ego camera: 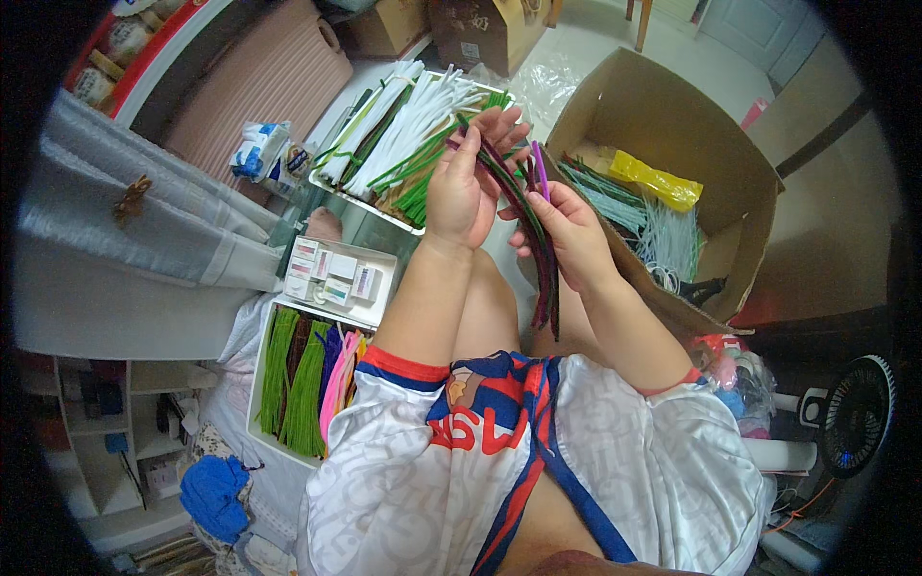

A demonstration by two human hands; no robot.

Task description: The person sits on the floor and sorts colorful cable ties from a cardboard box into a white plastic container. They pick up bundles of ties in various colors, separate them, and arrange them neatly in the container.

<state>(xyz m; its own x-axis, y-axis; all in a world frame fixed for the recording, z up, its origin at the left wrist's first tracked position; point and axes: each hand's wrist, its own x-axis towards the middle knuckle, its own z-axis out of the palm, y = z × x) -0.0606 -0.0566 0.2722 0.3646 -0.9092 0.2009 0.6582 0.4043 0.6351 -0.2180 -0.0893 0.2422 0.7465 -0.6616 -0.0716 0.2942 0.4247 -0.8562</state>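
My left hand (464, 187) pinches the upper ends of several dark pipe cleaners (513, 183), burgundy and dark green, between thumb and fingers. They curve down past my right hand and hang above my lap. My right hand (569, 230) grips a bright purple stem (540, 171) together with a few short dark burgundy ends, its thumb on top. Both hands are raised above my knees, close to each other. Behind the left hand stands a white tray (360, 196) with white pipe cleaners (403, 137) and green pipe cleaners (414, 198).
On the right, a cardboard box (663, 93) holds bundled stems and a yellow plastic packet (655, 180). To the left are a bin of small boxes (378, 288), a bin of coloured pipe cleaners (253, 414) and a wipes pack (261, 147). A black fan (857, 417) stands at lower right.
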